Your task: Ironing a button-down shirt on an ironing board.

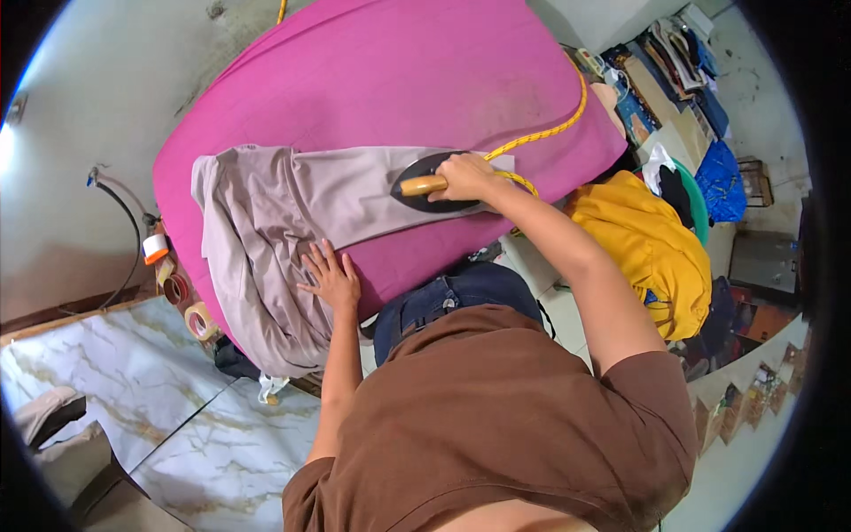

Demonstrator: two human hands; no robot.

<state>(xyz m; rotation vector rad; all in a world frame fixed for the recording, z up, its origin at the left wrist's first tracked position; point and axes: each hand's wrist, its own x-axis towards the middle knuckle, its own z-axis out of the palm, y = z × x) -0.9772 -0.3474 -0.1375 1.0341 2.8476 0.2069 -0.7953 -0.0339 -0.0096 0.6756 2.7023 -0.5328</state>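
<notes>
A light mauve-grey cloth garment (359, 189) lies across a pink-covered ironing surface (412, 86). One long part of it is spread fairly flat towards the right; the rest is bunched in folds at the left and hangs over the near edge. My right hand (465, 178) grips the wooden handle of a clothes iron (429, 199), whose dark soleplate rests on the flat part near its right end. My left hand (336, 278) lies palm down with fingers spread, on the near edge of the bunched cloth.
A yellow patterned cord (552, 131) runs from the iron over the right side. Yellow cloth (641, 246) is heaped before a green tub (697, 199) at right. Folded clothes (671, 60) are stacked beyond. Tape rolls (199, 321) stand along the left edge, near a marble-patterned surface (100, 372).
</notes>
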